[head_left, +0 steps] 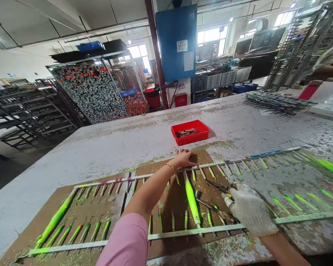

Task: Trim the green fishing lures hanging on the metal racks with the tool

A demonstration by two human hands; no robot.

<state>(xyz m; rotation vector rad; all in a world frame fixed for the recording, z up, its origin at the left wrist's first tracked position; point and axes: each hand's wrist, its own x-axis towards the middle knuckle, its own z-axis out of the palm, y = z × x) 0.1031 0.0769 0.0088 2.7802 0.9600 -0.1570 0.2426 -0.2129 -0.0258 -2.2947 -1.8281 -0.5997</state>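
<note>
My bare left hand (184,159) is closed over the far rail of a long metal rack (152,174), a gold bangle at its wrist. In a white knit glove, my right hand (248,207) grips pliers (219,186) with yellow and dark handles. Their jaws point left, near small hooked pieces (211,172) hanging from the far rail. A dark tool with a bent, shiny end (207,203) lies below the pliers. More hooked pieces, some coated neon yellow-green (97,229), stand along the near rail. A wide neon-coated crossbar (192,201) joins both rails.
Cardboard (144,245) lies under the rack, with coating flakes scattered around. Beyond it sits a red tray (190,138) of small metal pieces. A bundle of thin dark rods (277,102) lies at the table's far right, near another person's arm (327,70). Loaded shelving (91,88) stands behind.
</note>
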